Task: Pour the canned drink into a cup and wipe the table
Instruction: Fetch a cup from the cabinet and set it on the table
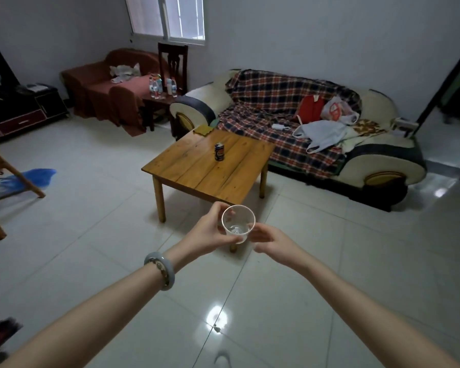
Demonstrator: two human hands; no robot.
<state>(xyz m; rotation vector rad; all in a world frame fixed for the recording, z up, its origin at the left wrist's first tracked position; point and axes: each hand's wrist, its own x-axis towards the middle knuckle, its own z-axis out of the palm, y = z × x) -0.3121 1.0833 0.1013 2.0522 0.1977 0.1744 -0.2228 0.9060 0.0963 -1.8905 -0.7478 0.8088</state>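
A clear plastic cup point(238, 224) is held out in front of me above the floor, short of the table's near corner. My left hand point(210, 232) grips its left side and my right hand point(266, 239) holds its right side with curled fingers. The cup looks empty. A dark blue drink can point(219, 152) stands upright near the middle of the low wooden table point(191, 166). A yellow-green cloth point(203, 129) lies on the table's far corner.
A sofa point(383, 160) with a plaid blanket, bags and clothes stands right behind the table. A red armchair point(104, 88) and a side table with bottles point(162, 87) are at the back. A wooden chair point(0, 181) stands at left. The floor is glossy white tile.
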